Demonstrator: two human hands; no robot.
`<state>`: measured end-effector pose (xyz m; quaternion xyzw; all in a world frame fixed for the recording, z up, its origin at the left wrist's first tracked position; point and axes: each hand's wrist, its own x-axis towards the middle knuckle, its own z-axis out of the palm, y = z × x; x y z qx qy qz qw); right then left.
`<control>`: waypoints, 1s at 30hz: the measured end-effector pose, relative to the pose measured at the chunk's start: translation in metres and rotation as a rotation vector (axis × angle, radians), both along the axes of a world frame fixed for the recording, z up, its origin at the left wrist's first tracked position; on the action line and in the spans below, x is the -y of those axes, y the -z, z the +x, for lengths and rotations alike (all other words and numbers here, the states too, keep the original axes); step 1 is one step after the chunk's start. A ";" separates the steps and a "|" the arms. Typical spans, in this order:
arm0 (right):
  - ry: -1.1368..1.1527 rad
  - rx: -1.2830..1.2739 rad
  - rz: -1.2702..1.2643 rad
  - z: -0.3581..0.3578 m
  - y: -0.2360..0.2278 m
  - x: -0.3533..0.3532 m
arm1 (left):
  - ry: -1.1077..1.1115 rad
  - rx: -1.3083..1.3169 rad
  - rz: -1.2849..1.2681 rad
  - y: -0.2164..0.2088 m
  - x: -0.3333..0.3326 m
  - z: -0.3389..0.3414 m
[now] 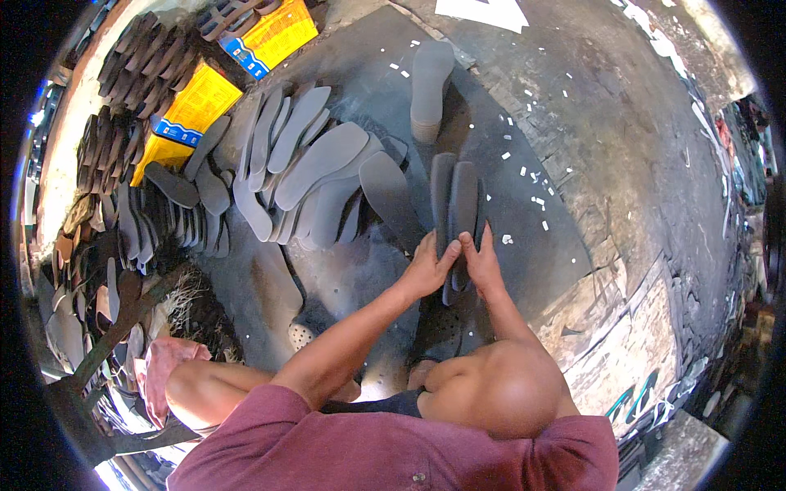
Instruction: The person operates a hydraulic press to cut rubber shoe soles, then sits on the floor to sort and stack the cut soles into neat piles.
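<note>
Two or three dark grey shoe soles (464, 196) stand on edge in front of me, pressed together between my hands. My left hand (426, 266) grips them from the left side, thumb against the near part. On the other side my right hand (483, 262) closes on the same soles, with its thumb on top and its fingers partly hidden behind them. A single flat sole (389, 196) leans just left of this bundle, its lower end close to my left fingers. Beyond my hands, a stack of soles (432, 78) lies on the dark mat.
A large spread of grey soles (323, 168) covers the mat's left part. Farther left are rows of dark soles (147, 61) and yellow-and-blue packages (192, 110). Small white scraps (538, 200) dot the dark mat (540, 245). A wooden bar (123, 327) crosses at lower left.
</note>
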<state>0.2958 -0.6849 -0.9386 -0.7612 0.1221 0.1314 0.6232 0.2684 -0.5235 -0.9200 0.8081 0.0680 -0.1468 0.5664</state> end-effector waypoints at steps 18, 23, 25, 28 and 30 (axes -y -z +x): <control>0.065 -0.017 -0.127 0.008 0.006 -0.004 | -0.788 0.079 0.363 0.056 -0.049 0.010; 0.118 0.058 -0.292 0.004 -0.019 0.000 | -0.326 -0.016 0.114 0.009 -0.028 0.025; 0.146 0.052 -0.334 0.007 -0.029 -0.005 | -0.198 0.052 0.156 0.025 -0.025 0.017; 0.194 0.056 -0.421 0.005 -0.023 0.013 | -0.135 -0.153 0.172 0.002 -0.016 0.020; 0.230 0.052 -0.439 0.004 -0.024 0.022 | -0.105 -0.168 0.261 -0.006 -0.017 0.023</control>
